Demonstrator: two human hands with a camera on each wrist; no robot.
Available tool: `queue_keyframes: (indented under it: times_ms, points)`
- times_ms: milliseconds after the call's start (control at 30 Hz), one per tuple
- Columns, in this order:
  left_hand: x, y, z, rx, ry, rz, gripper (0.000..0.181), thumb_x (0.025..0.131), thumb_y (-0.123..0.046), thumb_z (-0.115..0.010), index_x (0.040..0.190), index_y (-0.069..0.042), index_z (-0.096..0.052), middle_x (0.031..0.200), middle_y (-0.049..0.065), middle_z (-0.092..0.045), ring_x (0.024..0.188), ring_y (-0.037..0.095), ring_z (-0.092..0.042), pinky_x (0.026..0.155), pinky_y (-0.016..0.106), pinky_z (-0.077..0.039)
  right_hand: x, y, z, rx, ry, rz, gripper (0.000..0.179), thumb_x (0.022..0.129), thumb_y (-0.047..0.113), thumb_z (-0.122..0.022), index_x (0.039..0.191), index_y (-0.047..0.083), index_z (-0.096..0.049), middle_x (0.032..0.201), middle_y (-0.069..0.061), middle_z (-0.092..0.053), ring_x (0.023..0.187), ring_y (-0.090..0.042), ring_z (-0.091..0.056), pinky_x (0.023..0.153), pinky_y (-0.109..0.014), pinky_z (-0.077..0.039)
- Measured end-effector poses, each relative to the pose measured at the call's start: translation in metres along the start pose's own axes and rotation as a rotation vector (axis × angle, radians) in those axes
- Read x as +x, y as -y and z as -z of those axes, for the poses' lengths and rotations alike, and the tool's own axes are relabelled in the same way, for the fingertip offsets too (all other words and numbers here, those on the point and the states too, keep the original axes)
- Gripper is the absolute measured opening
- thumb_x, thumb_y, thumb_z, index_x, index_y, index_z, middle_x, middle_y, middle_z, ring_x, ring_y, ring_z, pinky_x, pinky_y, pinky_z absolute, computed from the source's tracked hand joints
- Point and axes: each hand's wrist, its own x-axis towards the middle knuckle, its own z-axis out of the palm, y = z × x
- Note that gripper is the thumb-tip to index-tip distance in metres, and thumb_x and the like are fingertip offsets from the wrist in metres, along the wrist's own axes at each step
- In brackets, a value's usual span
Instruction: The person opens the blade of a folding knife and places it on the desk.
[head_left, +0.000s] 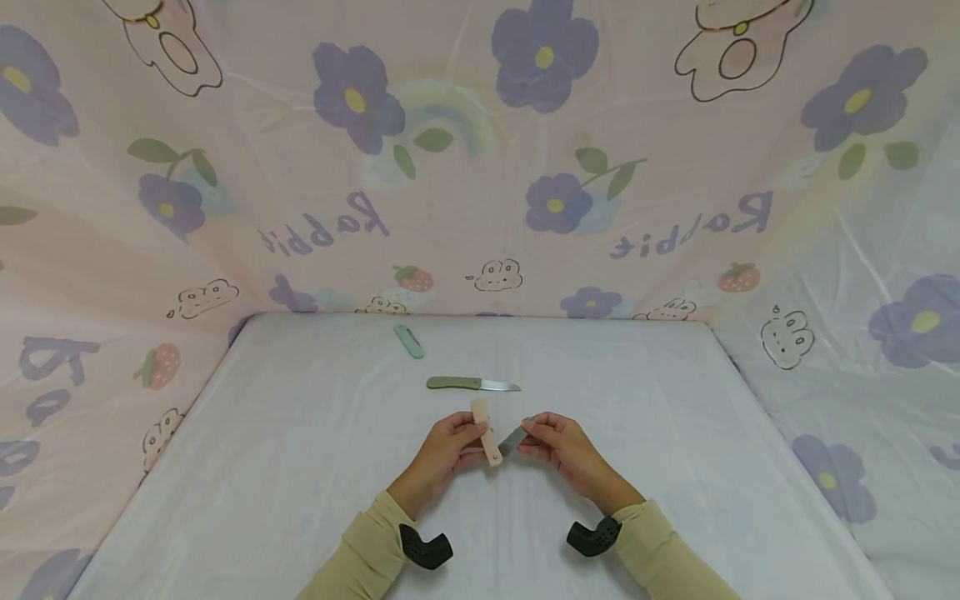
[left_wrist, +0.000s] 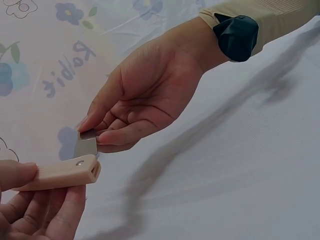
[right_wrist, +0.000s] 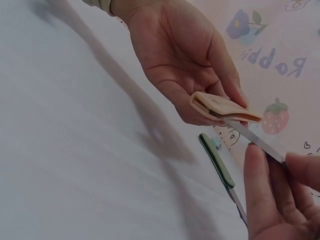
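My left hand [head_left: 442, 450] grips the pale peach handle of a folding knife [head_left: 486, 433], thumb on one side and fingers on the other. The knife's metal blade [head_left: 514, 439] stands partly swung out from the handle at an angle. Its free end is pinched between thumb and fingers of my right hand [head_left: 567, 454]. In the right wrist view the blade [right_wrist: 255, 140] runs from the slot of the handle [right_wrist: 220, 106] to the right fingertips, which hide its tip. Beyond both hands lies a folding knife with an olive green handle [head_left: 453, 382], its blade out and pointing right.
Farther back on the white-covered table [head_left: 300, 400] is a mint green folded knife [head_left: 408, 342]. Patterned fabric walls [head_left: 465, 192] with flowers and rabbits rise at the back and both sides. A black device [head_left: 426, 547] sits at each wrist.
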Motion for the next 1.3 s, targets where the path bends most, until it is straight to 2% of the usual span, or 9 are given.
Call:
queue_keyframes:
  times_ms: [200, 467, 967, 1300]
  points:
    - [0.000, -0.002, 0.002, -0.038, -0.021, -0.021, 0.046, 0.093, -0.014, -0.057, 0.127, 0.013, -0.041, 0.118, 0.029, -0.051, 0.091, 0.020, -0.061, 0.082, 0.039, -0.052, 0.001, 0.000, -0.001, 0.025, -0.015, 0.002, 0.022, 0.091, 0.012, -0.060, 0.101, -0.006, -0.052, 0.096, -0.014, -0.062, 0.086, -0.021, -0.064, 0.083, -0.037, -0.051]
    - [-0.002, -0.003, 0.004, -0.064, -0.094, -0.039, 0.046, 0.093, -0.016, -0.059, 0.128, 0.009, -0.042, 0.112, 0.016, -0.055, 0.097, 0.021, -0.059, 0.087, 0.038, -0.049, 0.003, -0.001, -0.003, 0.067, -0.056, -0.001, 0.020, 0.091, 0.014, -0.061, 0.096, -0.003, -0.052, 0.092, -0.012, -0.062, 0.085, -0.020, -0.064, 0.084, -0.036, -0.051]
    - [-0.005, -0.006, 0.004, -0.167, -0.180, -0.089, 0.045, 0.091, -0.013, -0.061, 0.125, 0.009, -0.042, 0.113, 0.018, -0.054, 0.100, 0.024, -0.059, 0.088, 0.039, -0.048, 0.002, 0.001, -0.010, 0.138, -0.108, 0.009, 0.015, 0.091, 0.012, -0.061, 0.096, 0.001, -0.054, 0.094, -0.012, -0.064, 0.087, -0.023, -0.066, 0.084, -0.039, -0.050]
    - [-0.006, -0.006, 0.004, -0.246, -0.225, -0.095, 0.044, 0.093, -0.010, -0.057, 0.129, 0.009, -0.039, 0.112, 0.014, -0.054, 0.101, 0.023, -0.058, 0.090, 0.038, -0.047, 0.004, 0.000, -0.015, 0.215, -0.132, 0.006, 0.020, 0.093, 0.009, -0.057, 0.104, -0.006, -0.050, 0.098, -0.014, -0.064, 0.087, -0.023, -0.066, 0.084, -0.039, -0.050]
